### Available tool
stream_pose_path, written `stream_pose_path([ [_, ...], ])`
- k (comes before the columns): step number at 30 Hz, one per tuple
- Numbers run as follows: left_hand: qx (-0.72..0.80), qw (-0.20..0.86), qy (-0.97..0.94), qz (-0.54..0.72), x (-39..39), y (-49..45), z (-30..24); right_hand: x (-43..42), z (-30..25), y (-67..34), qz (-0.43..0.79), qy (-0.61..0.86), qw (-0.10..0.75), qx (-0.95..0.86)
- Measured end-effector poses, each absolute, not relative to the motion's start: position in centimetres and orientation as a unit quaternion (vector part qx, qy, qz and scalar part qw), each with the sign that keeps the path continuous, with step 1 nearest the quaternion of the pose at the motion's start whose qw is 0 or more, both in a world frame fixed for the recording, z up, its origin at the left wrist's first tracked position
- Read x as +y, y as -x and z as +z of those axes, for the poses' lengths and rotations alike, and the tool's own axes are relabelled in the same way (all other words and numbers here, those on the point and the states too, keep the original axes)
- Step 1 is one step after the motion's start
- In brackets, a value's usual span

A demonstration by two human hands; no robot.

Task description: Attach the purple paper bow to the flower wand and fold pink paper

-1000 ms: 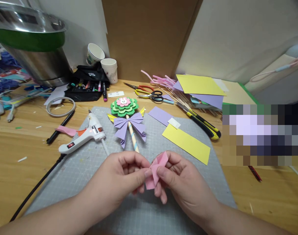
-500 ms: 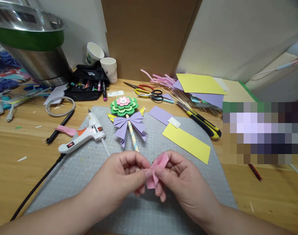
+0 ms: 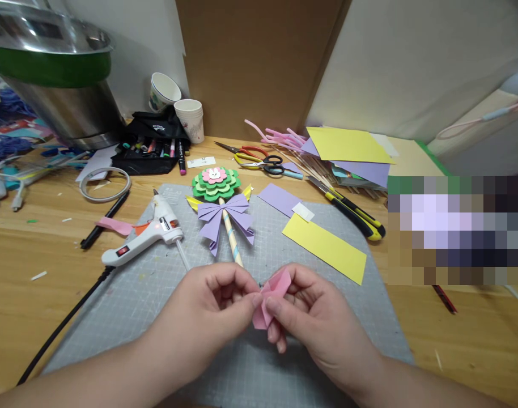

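Note:
A folded piece of pink paper point(image 3: 278, 286) is pinched between my two hands over the grey cutting mat point(image 3: 157, 317). My left hand point(image 3: 219, 314) grips its left side with thumb and forefinger. From the right, my right hand point(image 3: 312, 311) holds it, the thumb pressing on its front face; the other fingers are partly hidden behind. Just beyond my hands lies a paper flower wand: a green layered flower point(image 3: 216, 184) with a pink rabbit centre, a purple pleated bow point(image 3: 225, 212) and a striped stick point(image 3: 231, 238). Its lower end is hidden by my left hand.
A white glue gun point(image 3: 146, 235) lies left on the mat, its black cord running toward me. Yellow paper point(image 3: 327, 246) and purple paper point(image 3: 279, 198) lie right, near a utility knife point(image 3: 348, 209). Scissors point(image 3: 259, 161), a pen case point(image 3: 152, 141) and paper cups point(image 3: 190, 120) stand farther back.
The pink paper has tilted slightly in my fingers, and my right thumb has shifted a little left and down along it. Everything else on the table lies as before.

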State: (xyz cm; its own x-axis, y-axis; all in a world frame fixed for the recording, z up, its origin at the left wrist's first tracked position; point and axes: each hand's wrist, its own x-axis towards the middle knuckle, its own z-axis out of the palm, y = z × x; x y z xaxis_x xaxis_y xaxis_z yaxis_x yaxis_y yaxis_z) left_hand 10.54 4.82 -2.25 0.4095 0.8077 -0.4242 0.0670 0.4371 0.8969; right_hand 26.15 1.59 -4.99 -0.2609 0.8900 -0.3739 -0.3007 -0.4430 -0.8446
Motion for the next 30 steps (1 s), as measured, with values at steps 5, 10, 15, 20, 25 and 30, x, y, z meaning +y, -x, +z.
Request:
stream_pose_path([
  [5,0.463,0.698,-0.469,0.281,4.68,-10.37,-2.47,1.56,-4.91,-26.31,0.736,0.425,0.398,-0.346],
  [10,0.468,0.713,-0.445,0.273,4.74,-10.49,-2.58,1.75,-4.85,-26.38,0.734,0.429,0.391,-0.352],
  [15,0.47,0.726,-0.432,0.257,4.96,-10.5,-2.55,1.77,-5.12,-26.55,0.733,0.429,0.398,-0.347],
  [20,0.471,0.719,-0.443,0.255,5.01,-10.31,-2.62,1.7,-5.15,-26.86,0.724,0.454,0.373,-0.361],
  [25,0.466,0.722,-0.442,0.257,4.9,-10.23,-2.61,1.52,-5.26,-26.97,0.716,0.446,0.386,-0.374],
  [30,0.465,0.716,-0.451,0.261,5.0,-10.19,-2.63,1.64,-5.25,-26.91,0.686,0.449,0.403,-0.406],
])
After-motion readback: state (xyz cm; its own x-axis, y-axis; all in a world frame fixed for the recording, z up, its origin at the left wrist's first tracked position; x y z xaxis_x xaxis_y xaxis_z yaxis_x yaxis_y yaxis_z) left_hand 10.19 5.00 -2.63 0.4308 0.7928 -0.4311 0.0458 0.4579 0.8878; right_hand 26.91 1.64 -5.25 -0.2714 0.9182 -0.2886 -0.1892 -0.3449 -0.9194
